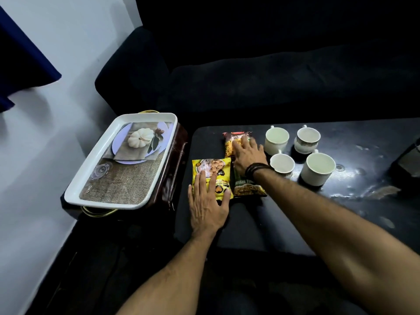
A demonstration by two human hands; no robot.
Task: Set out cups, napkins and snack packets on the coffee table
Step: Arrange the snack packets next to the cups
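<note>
Three snack packets lie on the dark coffee table (pixel 284 212). My left hand (pixel 208 205) rests flat, fingers spread, on the yellow packet (pixel 210 169) at the table's left end. My right hand (pixel 247 155) lies flat across the red-topped mixture packet (pixel 234 138), and my wrist crosses the green packet (pixel 247 187) nearer me. Several white cups stand to the right: one at the back left (pixel 276 138), a patterned one behind (pixel 307 139), a small one in front (pixel 282 164) and a large one (pixel 318 168). No napkins show.
A white tray (pixel 95 178) with a pumpkin picture sits on a dark stand left of the table. A black sofa (pixel 272 76) runs behind. A dark object (pixel 406 164) sits at the table's right edge. The wall stands at the left.
</note>
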